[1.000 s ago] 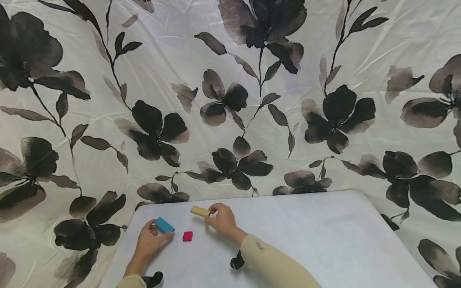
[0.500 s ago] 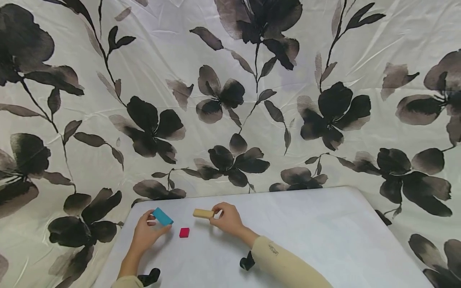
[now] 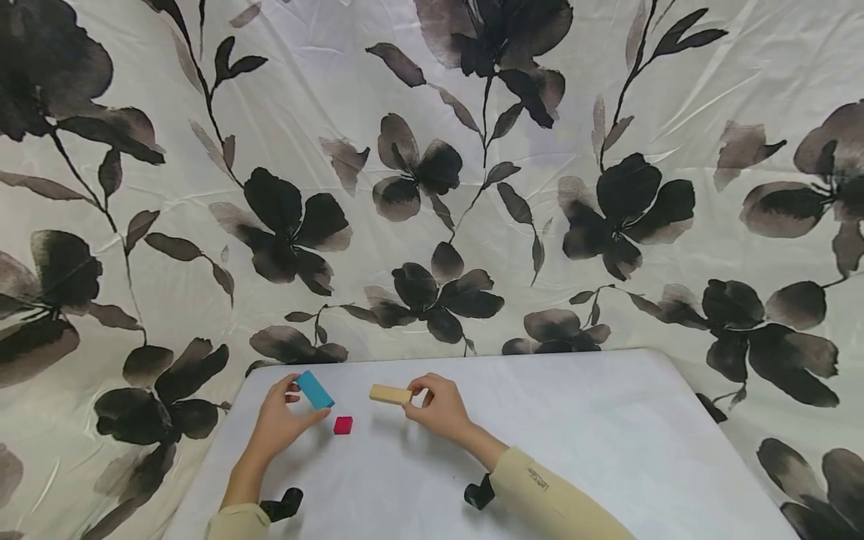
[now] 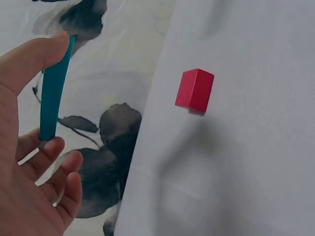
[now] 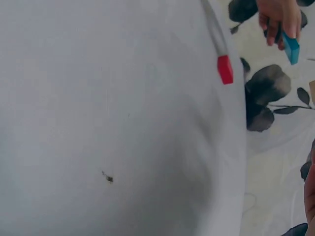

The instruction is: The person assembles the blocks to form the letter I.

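Observation:
In the head view, my left hand [image 3: 280,424] holds a blue rectangular block [image 3: 315,390] by its ends, between thumb and fingers. The block is tilted and appears raised off the table. To its right, my right hand [image 3: 442,409] pinches the right end of a tan block [image 3: 389,394], which lies nearly level. On the white table between the hands sits a small red block [image 3: 343,425]. The left wrist view shows this red block [image 4: 195,91] standing apart from the blue block [image 4: 55,91]. Only edges of my right hand [image 5: 310,191] and the tan block [image 5: 312,91] appear in the right wrist view.
A white-topped table [image 3: 574,442] spreads out to the right of the blocks. Behind it hangs a pale cloth [image 3: 513,247] printed with dark flowers. A small dark speck [image 5: 108,177] marks the table surface. Black devices [image 3: 480,492] sit at both wrists.
Relative to the red block, the blue block has moved farther back and slightly right, and turned steeper. My right hand has carried the tan block rightward. The head view has shifted a little.

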Demonstrator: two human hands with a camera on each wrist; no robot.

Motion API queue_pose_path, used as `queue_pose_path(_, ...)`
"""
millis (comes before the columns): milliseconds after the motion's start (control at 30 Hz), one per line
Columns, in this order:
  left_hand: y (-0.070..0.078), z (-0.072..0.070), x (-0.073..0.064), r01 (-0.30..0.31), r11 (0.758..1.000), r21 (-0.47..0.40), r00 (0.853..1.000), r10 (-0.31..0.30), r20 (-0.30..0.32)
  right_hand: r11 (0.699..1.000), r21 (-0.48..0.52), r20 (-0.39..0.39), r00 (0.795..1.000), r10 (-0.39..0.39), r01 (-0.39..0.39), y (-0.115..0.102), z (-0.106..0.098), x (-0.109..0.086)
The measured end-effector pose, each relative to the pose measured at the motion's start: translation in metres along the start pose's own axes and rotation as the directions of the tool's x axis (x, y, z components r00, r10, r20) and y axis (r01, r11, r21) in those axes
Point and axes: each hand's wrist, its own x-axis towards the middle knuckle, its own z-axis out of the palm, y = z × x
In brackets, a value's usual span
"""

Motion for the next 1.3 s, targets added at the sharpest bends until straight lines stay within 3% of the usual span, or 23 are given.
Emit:
queue_pose_path(367, 0.017, 0.009, 0.000, -0.019, 1.000, 0.000, 0.999, 0.019, 0.041, 0.996, -0.036, -0.079, 0.993, -0.087, 0.085, -0.006, -0.022, -0.019)
queue_pose_path(500, 0.019, 0.014, -0.004, -0.017, 1.000, -0.006, 0.998, 0.017, 0.057, 0.996, -0.058, -0.084, 0.994, -0.075, 0.070, -0.006, -0.028, -0.030)
queue_pose_path(833, 0.026, 0.026, -0.004, -0.054, 0.998, -0.017, 0.997, 0.055, 0.062, 0.999, 0.036, -0.099, 0.995, 0.003, 0.001, -0.006, -0.043, -0.053)
queue_pose_path(1067, 0.030, 0.038, -0.007, -0.044, 0.999, -0.008, 0.993, 0.045, 0.107, 0.997, 0.042, -0.089, 0.994, 0.061, -0.058, -0.009, -0.047, -0.070)
queue_pose_path(1300, 0.036, 0.042, -0.003, -0.058, 0.998, -0.020, 0.992, 0.060, 0.112, 0.999, 0.009, -0.147, 0.988, 0.043, -0.042, -0.013, -0.052, -0.077)
